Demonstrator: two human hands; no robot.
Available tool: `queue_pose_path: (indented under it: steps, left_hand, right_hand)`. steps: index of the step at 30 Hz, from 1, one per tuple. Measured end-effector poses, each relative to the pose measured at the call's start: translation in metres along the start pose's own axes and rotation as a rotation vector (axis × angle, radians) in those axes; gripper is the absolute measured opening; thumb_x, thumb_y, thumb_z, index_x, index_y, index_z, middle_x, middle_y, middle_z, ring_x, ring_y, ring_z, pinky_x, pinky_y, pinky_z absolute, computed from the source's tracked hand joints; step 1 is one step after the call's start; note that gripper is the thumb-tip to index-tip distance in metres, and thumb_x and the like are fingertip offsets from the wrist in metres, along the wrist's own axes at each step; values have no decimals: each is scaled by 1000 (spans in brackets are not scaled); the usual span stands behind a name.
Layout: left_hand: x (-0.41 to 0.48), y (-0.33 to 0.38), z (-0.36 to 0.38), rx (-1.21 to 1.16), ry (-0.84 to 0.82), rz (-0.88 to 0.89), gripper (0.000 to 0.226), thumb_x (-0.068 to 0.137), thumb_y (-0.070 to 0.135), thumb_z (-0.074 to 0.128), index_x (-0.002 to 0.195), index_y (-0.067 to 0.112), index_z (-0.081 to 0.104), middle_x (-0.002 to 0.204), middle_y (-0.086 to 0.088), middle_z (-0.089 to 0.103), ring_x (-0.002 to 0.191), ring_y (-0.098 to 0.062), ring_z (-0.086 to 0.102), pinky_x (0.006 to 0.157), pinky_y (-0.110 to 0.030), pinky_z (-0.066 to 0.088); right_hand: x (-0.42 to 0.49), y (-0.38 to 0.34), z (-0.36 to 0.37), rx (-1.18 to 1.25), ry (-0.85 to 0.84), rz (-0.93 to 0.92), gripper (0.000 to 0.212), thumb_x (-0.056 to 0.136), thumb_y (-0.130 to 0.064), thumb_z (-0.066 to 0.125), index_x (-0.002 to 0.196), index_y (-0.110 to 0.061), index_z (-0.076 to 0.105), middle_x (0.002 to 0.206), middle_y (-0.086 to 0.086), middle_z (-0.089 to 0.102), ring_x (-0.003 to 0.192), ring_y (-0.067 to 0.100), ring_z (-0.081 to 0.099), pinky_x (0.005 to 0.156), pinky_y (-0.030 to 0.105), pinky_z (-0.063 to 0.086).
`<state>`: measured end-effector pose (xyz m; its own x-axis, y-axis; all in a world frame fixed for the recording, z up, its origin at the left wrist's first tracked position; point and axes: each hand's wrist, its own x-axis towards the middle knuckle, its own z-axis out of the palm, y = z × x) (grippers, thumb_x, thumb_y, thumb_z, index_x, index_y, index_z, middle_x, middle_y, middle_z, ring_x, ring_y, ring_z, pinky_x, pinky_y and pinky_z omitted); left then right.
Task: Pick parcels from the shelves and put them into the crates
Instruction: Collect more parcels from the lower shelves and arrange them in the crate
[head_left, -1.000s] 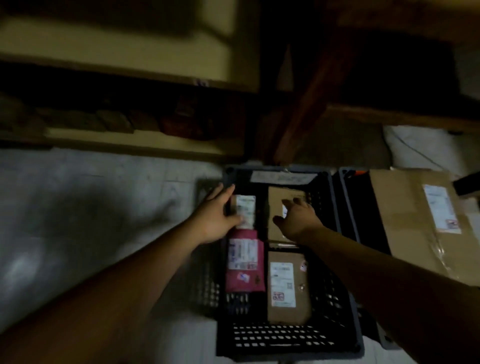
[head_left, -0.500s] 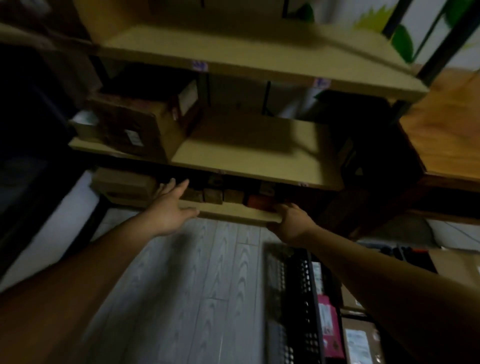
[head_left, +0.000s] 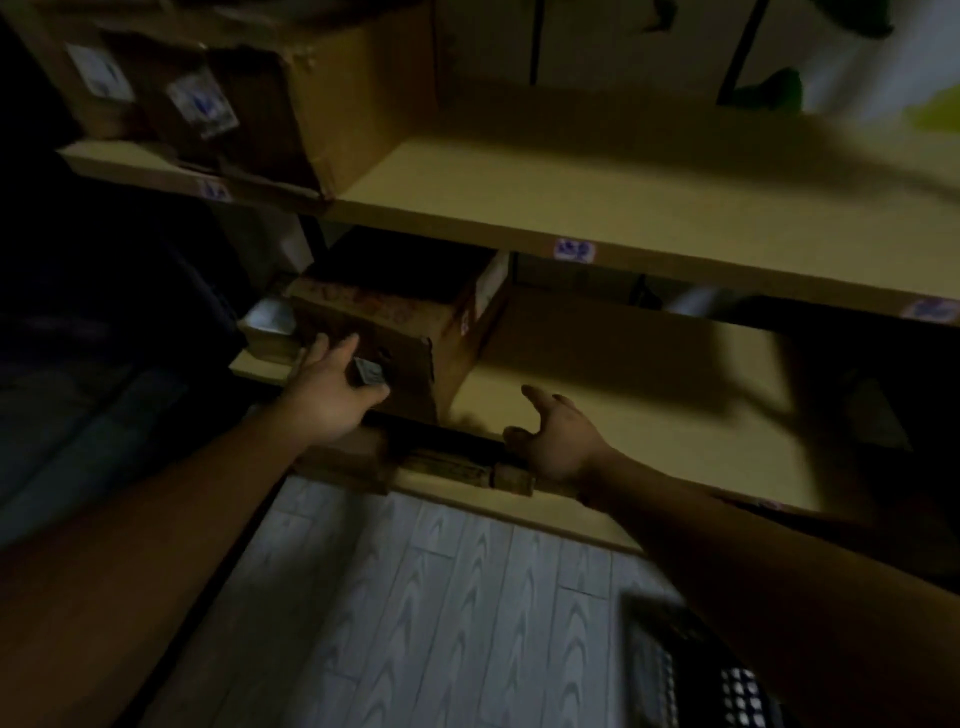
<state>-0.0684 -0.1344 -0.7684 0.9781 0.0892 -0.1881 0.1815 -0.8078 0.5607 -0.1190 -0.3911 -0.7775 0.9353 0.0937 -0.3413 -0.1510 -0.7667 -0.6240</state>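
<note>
A brown cardboard parcel (head_left: 395, 332) lies on the middle shelf (head_left: 623, 374), at its left. My left hand (head_left: 332, 384) rests flat against the parcel's front face, fingers spread and straight. To the right of the parcel, my right hand (head_left: 556, 436) hovers open over the shelf's front edge, thumb pointing up, holding nothing. A corner of the black crate (head_left: 691, 675) shows at the bottom right on the floor.
Larger cardboard boxes (head_left: 270, 93) with white labels stand on the upper shelf (head_left: 597, 197) at the left. Small parcels (head_left: 457, 470) lie on the lowest shelf under my hands. A pale packet (head_left: 267, 319) sits left of the brown parcel. Grey wood floor (head_left: 426, 597) lies below.
My view has swung up from the crate to the shelves. Both hands left the crate's parcels; the left now touches the brown parcel and the right has risen to the middle shelf.
</note>
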Motion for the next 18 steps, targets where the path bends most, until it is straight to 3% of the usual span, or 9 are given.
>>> queue_pose_path:
  steps: [5,11,15,18]
  left_hand:
    - [64,-16,-9,-115,104,-36,75,87,45,59,149,25,23,157,-9,10,143,-31,15,116,-44,21]
    - [118,-22,-28,-73,221,-121,69,91,56,43,149,28,17,158,-12,-8,144,-37,3,114,-46,16]
    - [138,-37,-40,-255,211,-107,68,87,52,55,142,22,28,146,-15,19,130,-42,32,102,-44,35]
    - [138,-43,-49,-298,180,-93,68,83,50,62,138,24,30,141,-15,27,124,-40,38,96,-42,39]
  right_hand:
    - [76,-44,11,76,45,-40,71,98,-50,42,155,-22,9,159,8,21,139,29,34,107,32,32]
    - [130,-80,40,395,91,7,81,91,-67,40,154,-33,2,160,6,17,143,31,27,111,38,29]
    - [142,-97,59,599,79,18,94,74,-81,45,150,-42,6,157,3,27,138,31,36,110,43,38]
    - [142,-105,65,748,157,104,96,75,-72,54,151,-39,6,153,7,35,132,33,45,102,48,47]
